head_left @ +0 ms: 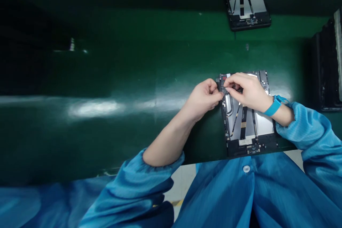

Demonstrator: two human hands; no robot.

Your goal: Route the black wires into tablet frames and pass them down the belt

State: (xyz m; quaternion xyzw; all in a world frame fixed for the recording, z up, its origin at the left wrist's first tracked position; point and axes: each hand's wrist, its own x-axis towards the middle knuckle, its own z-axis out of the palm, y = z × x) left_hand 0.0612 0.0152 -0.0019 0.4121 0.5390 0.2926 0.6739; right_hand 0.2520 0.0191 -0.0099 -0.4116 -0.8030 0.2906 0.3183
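An opened tablet (pixel 235 121) lies on the green bench near its front edge, its battery, flat cables and small boards exposed. At its upper left edge, my left hand (pixel 205 96) is closed, thumb against the curled fingers. My right hand (pixel 247 89) reaches over the tablet's upper part, thumb and index finger pinched close to the same corner. What either pinch holds, if anything, is too small to make out. My right hand and wrist, with a blue wrist strap (pixel 274 106), hide part of the tablet's upper right.
A second opened tablet (pixel 249 3) lies at the back of the green bench (pixel 133 64). On the far right stands a dark stack (pixel 327 67) of flat parts. The bench's front edge runs just below the nearer tablet.
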